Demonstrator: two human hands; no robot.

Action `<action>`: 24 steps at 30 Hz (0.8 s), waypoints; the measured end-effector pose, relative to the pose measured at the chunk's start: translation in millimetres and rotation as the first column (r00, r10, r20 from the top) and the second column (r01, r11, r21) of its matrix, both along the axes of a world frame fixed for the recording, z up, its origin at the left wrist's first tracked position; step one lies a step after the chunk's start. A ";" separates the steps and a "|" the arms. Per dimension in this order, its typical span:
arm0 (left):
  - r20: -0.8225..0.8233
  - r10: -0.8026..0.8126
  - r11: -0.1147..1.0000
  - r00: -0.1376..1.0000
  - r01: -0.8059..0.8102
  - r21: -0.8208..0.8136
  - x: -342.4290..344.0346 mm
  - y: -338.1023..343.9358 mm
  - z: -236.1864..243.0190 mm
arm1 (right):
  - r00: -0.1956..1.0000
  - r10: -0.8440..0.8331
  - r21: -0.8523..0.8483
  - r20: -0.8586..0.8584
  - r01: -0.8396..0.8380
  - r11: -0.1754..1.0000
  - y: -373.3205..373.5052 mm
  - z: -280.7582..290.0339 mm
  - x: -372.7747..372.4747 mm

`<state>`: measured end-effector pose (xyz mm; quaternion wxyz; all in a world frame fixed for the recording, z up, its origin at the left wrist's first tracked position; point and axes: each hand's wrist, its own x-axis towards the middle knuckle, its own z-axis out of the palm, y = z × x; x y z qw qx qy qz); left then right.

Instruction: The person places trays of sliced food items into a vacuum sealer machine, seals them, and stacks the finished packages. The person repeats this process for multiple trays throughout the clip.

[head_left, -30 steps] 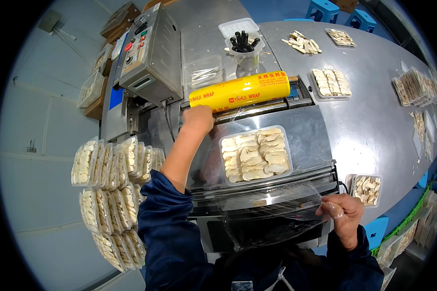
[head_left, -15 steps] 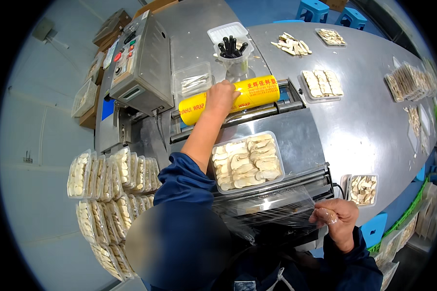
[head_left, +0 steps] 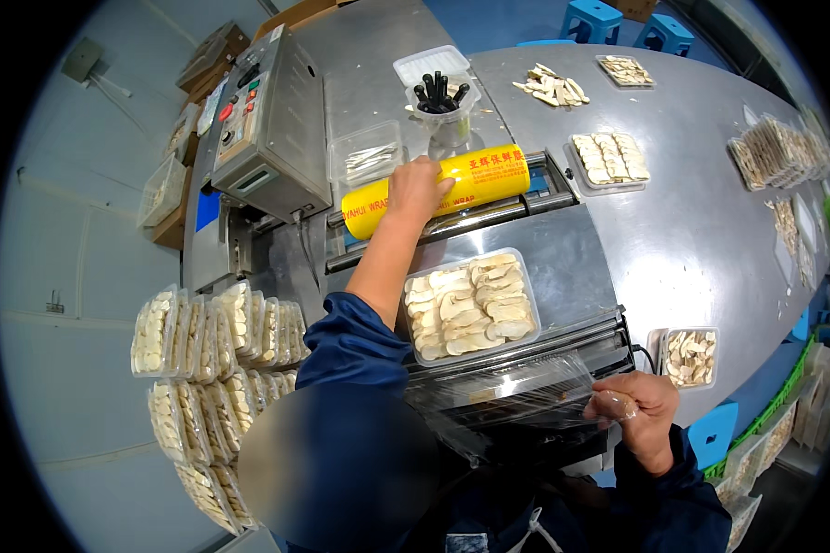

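Yellow and glossy, the one roll of cling film (head_left: 447,188) lies across the far edge of the wrapping machine (head_left: 563,267), and the left hand (head_left: 417,187) rests on top of it, fingers curled loosely over its curve and pressing down rather than closing round it. The right hand (head_left: 638,410) is at the machine's near right corner, thumb and fingertips pinched shut on the edge of a clear sheet of film (head_left: 512,394) that stretches leftward along the near edge. Between the two hands, on the machine's flat steel plate, sits one clear tray of sliced mushrooms (head_left: 470,306), touching neither hand. Just right of the right hand, on the steel table (head_left: 692,230), stands one smaller tray of slices (head_left: 690,357). Beyond the roll stand one cup of dark sticks (head_left: 441,101) and one shallow clear tray (head_left: 367,161); a grey control box (head_left: 266,129) stands at the far left corner. On the table's far side lie two more filled trays (head_left: 609,158) (head_left: 624,70), one loose heap of slices (head_left: 549,86) and a row of packed trays (head_left: 773,152) near the right edge. Off the machine's left edge, wrapped trays (head_left: 212,359) are stacked on end in rows, too many and too overlapped to count.
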<state>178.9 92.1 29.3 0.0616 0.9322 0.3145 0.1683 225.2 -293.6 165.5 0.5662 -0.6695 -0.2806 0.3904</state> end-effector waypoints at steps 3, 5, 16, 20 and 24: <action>0.020 0.036 0.999 0.999 -0.036 -0.007 -1.5 2.2 -1.7 | 0.999 0.027 0.024 0.020 -0.028 0.999 -1.8 -1.8 1.7; 0.065 0.048 0.999 0.997 -0.047 -0.018 -0.6 8.5 -7.3 | 1.000 0.027 0.020 0.012 -0.027 0.999 -3.8 -1.6 1.3; 0.153 0.189 0.980 0.970 -0.176 -0.096 -16.5 25.2 -12.8 | 1.000 0.030 0.018 0.005 -0.030 0.999 -4.9 -1.3 0.4; 0.211 0.220 0.956 0.952 -0.168 -0.240 -32.7 19.8 -1.2 | 1.000 0.008 0.020 -0.015 -0.008 1.000 -4.7 -3.2 2.2; 0.192 -0.060 0.997 0.979 0.070 -0.046 -27.5 -12.6 1.2 | 1.000 -0.003 0.034 -0.016 0.004 0.999 -3.0 -6.0 0.9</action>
